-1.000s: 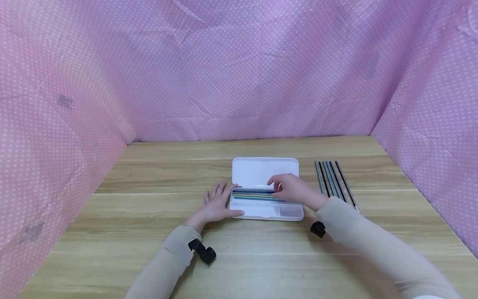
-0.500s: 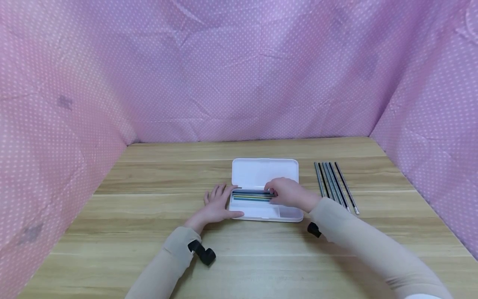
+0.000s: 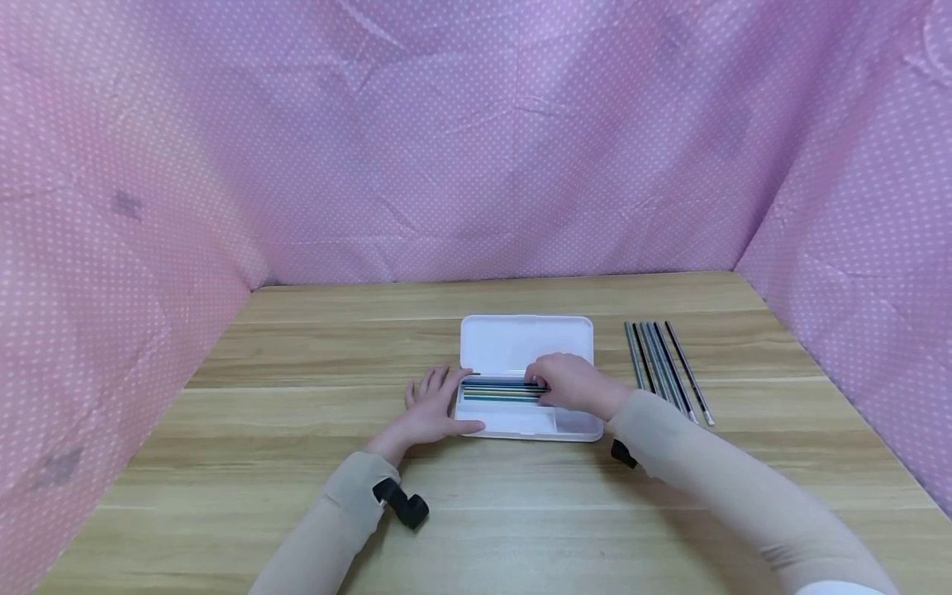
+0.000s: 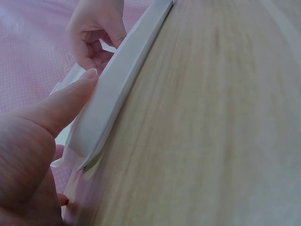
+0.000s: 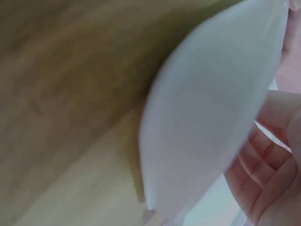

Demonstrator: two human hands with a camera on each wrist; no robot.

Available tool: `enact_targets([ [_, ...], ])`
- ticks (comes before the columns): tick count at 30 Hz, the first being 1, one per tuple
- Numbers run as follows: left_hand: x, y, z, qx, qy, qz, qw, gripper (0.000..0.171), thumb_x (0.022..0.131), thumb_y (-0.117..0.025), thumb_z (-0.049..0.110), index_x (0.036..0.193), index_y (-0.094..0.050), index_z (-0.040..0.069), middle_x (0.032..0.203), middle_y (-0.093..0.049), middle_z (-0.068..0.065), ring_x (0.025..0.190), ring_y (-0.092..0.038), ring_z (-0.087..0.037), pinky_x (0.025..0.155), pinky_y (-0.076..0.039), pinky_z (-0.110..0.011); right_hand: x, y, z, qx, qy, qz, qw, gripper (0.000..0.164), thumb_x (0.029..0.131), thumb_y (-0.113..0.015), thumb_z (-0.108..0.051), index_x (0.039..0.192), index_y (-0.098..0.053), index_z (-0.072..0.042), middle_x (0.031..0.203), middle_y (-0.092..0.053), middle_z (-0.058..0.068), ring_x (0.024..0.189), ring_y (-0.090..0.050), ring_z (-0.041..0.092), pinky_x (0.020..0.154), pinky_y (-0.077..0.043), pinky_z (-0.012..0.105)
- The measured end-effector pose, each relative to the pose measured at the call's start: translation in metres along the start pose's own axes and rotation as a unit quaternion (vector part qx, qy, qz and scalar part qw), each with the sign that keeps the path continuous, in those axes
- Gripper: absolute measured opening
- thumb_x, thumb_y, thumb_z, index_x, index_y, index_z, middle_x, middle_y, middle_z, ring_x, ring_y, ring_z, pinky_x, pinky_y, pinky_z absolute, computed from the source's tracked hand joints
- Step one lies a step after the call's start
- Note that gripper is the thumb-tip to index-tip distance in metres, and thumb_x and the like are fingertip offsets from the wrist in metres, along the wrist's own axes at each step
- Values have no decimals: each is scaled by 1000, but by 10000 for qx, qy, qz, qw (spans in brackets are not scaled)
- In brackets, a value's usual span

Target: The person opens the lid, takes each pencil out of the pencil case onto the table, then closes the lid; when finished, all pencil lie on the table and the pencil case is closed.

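A white pencil case (image 3: 506, 423) lies with its lid (image 3: 526, 343) raised at the back. Several dark, yellow and green pencils (image 3: 502, 392) lie side by side lengthwise in its long compartment. My left hand (image 3: 427, 416) rests at the case's left end, fingers spread and thumb along the front corner; in the left wrist view the thumb (image 4: 70, 101) touches the case wall (image 4: 106, 101). Over the pencils, my right hand (image 3: 576, 385) has its fingers curled down and thumb in front, pinching their right part. The right wrist view shows those curled fingers (image 5: 263, 172), but the case wall hides their tips.
To the right of the case, several dark and grey-blue pencils (image 3: 658, 364) lie in a row on the wooden table (image 3: 521, 529). A small compartment (image 3: 576, 423) is at the case's front right. Pink dotted cloth (image 3: 476, 165) hangs behind and at the sides.
My right hand has come down from above the case onto the pencils and shifted slightly left, its fingers closing around them. The left hand stays in place.
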State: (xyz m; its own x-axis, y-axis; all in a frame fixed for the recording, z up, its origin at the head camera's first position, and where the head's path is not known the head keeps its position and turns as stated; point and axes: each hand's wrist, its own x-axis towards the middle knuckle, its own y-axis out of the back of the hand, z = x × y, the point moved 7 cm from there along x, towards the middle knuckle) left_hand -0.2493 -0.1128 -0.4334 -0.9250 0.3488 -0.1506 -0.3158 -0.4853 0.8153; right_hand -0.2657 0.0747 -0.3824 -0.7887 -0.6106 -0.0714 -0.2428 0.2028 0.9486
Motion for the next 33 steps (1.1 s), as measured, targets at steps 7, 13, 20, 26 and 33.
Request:
enact_targets([
  [7,-1,1,2,-32,-59,27,10000,85,77,-72,52,146,-29,26,155,-12,-20,142,-1,-43,106,7,-65,4,1,-1,-114,228,-64,9997,24,78,-77,-10,100,-69,-10,71,-55,-6,68,-47,12,70,-43,28],
  [13,-1,1,2,-75,-42,3,10000,86,77,-71,53,147,-28,27,156,-12,-20,143,1,-42,105,8,-65,7,0,1,-259,358,-115,9990,25,78,-77,-13,101,-69,-12,67,-52,-7,65,-45,10,67,-41,26],
  [20,-1,1,2,-112,-56,-18,9999,86,77,-71,54,147,-27,28,156,-11,-20,143,1,-41,105,8,-65,7,3,0,-198,503,-89,9985,23,79,-72,-7,101,-69,-12,66,-51,-7,64,-45,9,67,-40,26],
  [26,-1,3,4,-96,-57,-25,9999,86,77,-71,53,147,-28,27,156,-11,-20,143,3,-43,105,7,-66,7,2,-2,-341,566,-74,9978,26,81,-70,-4,106,-69,-10,68,-53,-6,66,-46,10,68,-42,26],
  [33,-2,3,4,-86,-53,-18,9999,85,78,-71,52,147,-28,27,156,-12,-21,143,2,-43,105,7,-66,7,3,-2,-343,804,-156,9961,27,82,-66,0,107,-69,-9,69,-52,-6,66,-46,9,69,-43,26],
])
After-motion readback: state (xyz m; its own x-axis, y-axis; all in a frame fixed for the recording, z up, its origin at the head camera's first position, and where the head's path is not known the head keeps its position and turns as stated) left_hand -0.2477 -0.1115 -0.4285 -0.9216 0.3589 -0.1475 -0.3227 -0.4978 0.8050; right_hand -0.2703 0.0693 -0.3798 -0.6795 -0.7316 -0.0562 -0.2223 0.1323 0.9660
